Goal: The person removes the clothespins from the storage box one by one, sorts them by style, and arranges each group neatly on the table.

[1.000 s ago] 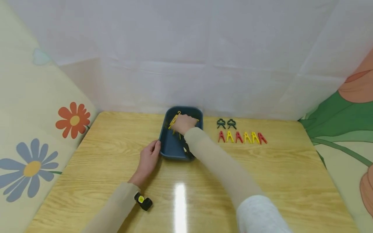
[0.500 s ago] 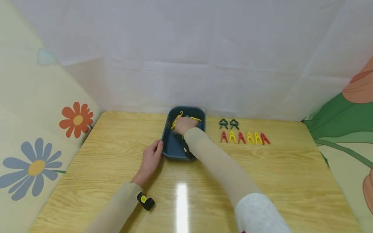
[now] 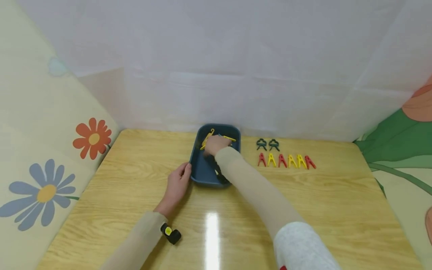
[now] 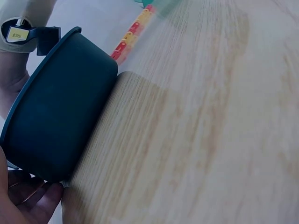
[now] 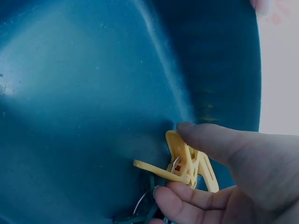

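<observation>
A dark blue plastic basin [image 3: 203,170] stands at the back of the wooden table. My left hand [image 3: 177,183] holds its near left side, thumb at the rim and fingers against the outer wall in the left wrist view. Down inside the basin, my right hand [image 3: 216,145] pinches a yellow clothespin [image 5: 187,161] between thumb and fingers, as the right wrist view shows. Under those fingers lies a dark green clip [image 5: 133,215], partly hidden. A yellow hooked piece [image 3: 207,140] and another yellow clip [image 3: 229,138] lie toward the basin's far end.
Right of the basin, two dark green clips [image 3: 261,144] lie at the back. In front of them is a row of several red and yellow clothespins [image 3: 282,161]. A white sheet [image 3: 182,93] hangs behind the table's back edge.
The head view has shifted slightly, moving the scene right. Within the basin my right hand has moved a little left, showing more of the yellow clip there. My left hand stays at the basin.
</observation>
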A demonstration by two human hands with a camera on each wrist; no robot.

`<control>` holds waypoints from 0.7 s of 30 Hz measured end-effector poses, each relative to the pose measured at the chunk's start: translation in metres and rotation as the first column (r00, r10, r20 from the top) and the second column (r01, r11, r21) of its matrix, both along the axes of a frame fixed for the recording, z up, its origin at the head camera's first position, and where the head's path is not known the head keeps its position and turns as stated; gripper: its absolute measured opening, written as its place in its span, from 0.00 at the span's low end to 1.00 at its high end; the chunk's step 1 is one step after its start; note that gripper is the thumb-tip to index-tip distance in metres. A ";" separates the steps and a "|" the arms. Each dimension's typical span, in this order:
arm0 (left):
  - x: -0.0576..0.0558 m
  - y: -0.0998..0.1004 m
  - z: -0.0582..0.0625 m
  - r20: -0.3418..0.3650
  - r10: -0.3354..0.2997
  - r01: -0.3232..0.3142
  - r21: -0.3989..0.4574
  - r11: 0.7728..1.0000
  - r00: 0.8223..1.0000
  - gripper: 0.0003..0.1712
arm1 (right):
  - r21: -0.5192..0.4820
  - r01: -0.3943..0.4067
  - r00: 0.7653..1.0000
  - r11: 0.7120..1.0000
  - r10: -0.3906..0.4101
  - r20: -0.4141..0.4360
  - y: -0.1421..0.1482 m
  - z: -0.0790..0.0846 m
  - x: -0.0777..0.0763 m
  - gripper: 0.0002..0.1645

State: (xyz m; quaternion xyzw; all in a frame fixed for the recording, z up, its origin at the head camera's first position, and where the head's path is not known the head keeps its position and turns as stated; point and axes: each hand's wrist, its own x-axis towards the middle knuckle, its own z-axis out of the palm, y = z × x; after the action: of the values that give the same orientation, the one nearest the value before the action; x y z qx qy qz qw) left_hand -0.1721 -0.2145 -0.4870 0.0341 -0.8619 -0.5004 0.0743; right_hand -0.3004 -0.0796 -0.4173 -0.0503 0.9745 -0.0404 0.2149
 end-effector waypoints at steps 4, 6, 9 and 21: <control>0.000 0.001 0.000 0.010 -0.003 0.003 -0.004 1.000 1.000 0.21 | 0.011 -0.001 1.000 1.000 0.001 0.015 0.000 -0.003 -0.004 0.34; 0.000 0.001 0.001 0.011 -0.005 0.005 -0.002 1.000 1.000 0.21 | 0.008 -0.002 1.000 1.000 0.002 0.017 0.001 -0.002 -0.004 0.32; 0.000 0.001 0.003 0.004 -0.010 0.010 0.003 1.000 1.000 0.21 | -0.003 0.002 1.000 1.000 -0.002 0.009 0.002 0.001 -0.004 0.29; 0.002 0.000 0.003 0.015 -0.014 0.014 -0.005 1.000 1.000 0.22 | -0.010 0.025 1.000 1.000 -0.025 0.006 0.009 0.001 0.001 0.19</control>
State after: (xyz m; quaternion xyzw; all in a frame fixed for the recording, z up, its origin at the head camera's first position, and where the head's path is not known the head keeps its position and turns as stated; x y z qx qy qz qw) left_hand -0.1698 -0.2143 -0.4836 0.0319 -0.8639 -0.4986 0.0643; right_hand -0.2992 -0.0710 -0.4159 -0.0391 0.9742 -0.0481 0.2170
